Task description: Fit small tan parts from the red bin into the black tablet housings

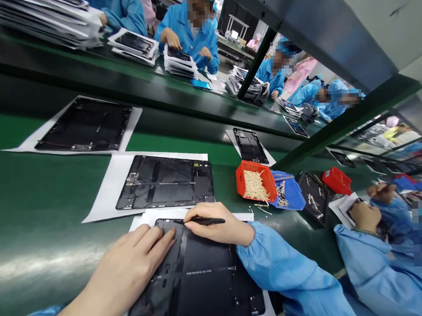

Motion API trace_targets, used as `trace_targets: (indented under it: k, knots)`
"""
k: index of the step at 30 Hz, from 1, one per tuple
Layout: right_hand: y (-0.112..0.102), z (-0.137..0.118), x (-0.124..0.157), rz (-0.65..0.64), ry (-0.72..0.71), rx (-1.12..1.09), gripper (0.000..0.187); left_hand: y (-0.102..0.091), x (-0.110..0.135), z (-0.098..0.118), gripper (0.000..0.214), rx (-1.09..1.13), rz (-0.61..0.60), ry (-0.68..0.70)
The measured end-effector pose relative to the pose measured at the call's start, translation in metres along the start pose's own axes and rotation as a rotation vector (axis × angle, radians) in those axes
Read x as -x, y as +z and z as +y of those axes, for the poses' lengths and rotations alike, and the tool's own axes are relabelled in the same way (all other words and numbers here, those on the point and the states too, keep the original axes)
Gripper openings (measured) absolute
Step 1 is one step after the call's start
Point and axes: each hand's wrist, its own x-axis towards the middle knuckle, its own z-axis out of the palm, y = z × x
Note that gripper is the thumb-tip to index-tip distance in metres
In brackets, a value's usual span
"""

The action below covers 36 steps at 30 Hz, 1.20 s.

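While a green workbench (32, 221) stretches beneath everything, a black tablet panel (198, 279) lies on white paper (164, 216) directly before the person, with a red bin (253, 168) of wooden sticks (254, 186) just beyond. The left hand (128, 273) rests open on the panel; the right hand (214, 225) pinches black tweezers (207, 221) near its top edge.
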Motion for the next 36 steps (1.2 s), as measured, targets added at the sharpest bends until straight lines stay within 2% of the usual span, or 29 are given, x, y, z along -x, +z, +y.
trace_targets:
  k: [11,19,26,36]
  knots:
    - [0.005,0.002,0.001,0.024,-0.071,-0.004,0.016,0.003,0.002,0.003,0.044,0.034,-0.069,-0.062]
    - [0.007,0.002,0.002,0.009,-0.055,0.009,0.018,-0.003,-0.006,0.008,0.050,-0.080,-0.116,-0.026]
    - [0.010,0.003,0.002,0.040,-0.046,0.001,0.017,-0.002,-0.003,0.008,0.055,-0.120,-0.152,-0.030]
    - [0.015,-0.005,-0.001,0.055,0.127,-0.007,0.015,0.000,-0.003,0.007,0.051,-0.011,-0.143,-0.088]
